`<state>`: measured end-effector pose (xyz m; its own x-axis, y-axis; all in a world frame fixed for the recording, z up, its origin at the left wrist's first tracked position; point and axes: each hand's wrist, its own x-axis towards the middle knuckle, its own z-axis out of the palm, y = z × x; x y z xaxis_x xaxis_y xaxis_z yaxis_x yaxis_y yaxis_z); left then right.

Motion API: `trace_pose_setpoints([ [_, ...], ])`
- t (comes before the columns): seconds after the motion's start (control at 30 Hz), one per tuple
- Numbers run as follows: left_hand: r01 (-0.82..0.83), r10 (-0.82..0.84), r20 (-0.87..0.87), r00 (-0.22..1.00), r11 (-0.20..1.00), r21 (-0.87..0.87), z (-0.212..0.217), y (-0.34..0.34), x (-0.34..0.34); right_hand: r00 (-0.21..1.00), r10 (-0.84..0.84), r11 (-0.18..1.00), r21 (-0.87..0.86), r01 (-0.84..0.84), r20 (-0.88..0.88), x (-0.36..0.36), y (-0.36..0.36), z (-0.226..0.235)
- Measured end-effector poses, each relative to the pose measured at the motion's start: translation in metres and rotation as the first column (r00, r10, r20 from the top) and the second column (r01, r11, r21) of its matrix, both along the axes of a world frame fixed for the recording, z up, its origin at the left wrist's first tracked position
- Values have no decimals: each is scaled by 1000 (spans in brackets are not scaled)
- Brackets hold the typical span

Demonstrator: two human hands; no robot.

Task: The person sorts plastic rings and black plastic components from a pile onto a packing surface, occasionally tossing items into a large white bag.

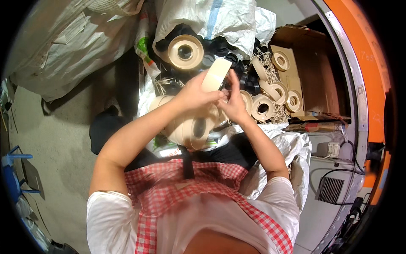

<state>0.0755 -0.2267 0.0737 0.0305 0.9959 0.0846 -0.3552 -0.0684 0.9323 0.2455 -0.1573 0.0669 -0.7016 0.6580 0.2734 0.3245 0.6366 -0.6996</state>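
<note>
A cream plastic ring [218,73], tilted edge-on, is between my hands above the pile. My left hand [198,92] grips its wide outer band, thumb across the lower end. My right hand [235,101] is at the ring's other side, fingers bent against it; part of their contact is hidden. Below my left forearm stands a stack of cream rings [186,129]. One flanged cream ring [185,51] lies farther away on black round plastic parts [218,45]. More cream rings [263,107] rest to the right of my right hand.
An opened cardboard box [319,80] lies at the right, beside small cream sticks [279,116]. White woven sacks [203,17] surround the work at the back. An orange-edged machine frame [359,59] borders the right. A blue stool [15,173] stands on the left floor.
</note>
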Motion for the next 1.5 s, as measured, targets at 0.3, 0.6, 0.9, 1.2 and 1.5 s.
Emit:
trace_pose_setpoints([
  [0.3, -65, 77, -182, 980, 995, 72, -3, -4, -2, 996, 15, 998, -60, -20, -82, -4, 3, 3],
  [0.6, 17, 15, 140, 990, 975, -223, 5, 4, -9, 984, 159, 920, 349, -178, 82, 3, 17, 17],
  [0.9, -43, 44, 3, 999, 999, -21, 5, 1, -8, 985, 37, 966, 247, -79, 169, -9, 18, 16],
  [1.2, -212, 207, -207, 956, 977, -2, -7, 6, -6, 991, -80, 923, -367, 116, 111, -4, 34, 17],
  [1.5, -4, 31, -292, 956, 996, 93, -8, -8, 1, 994, -106, 988, 116, 103, 17, 4, 1, -14],
])
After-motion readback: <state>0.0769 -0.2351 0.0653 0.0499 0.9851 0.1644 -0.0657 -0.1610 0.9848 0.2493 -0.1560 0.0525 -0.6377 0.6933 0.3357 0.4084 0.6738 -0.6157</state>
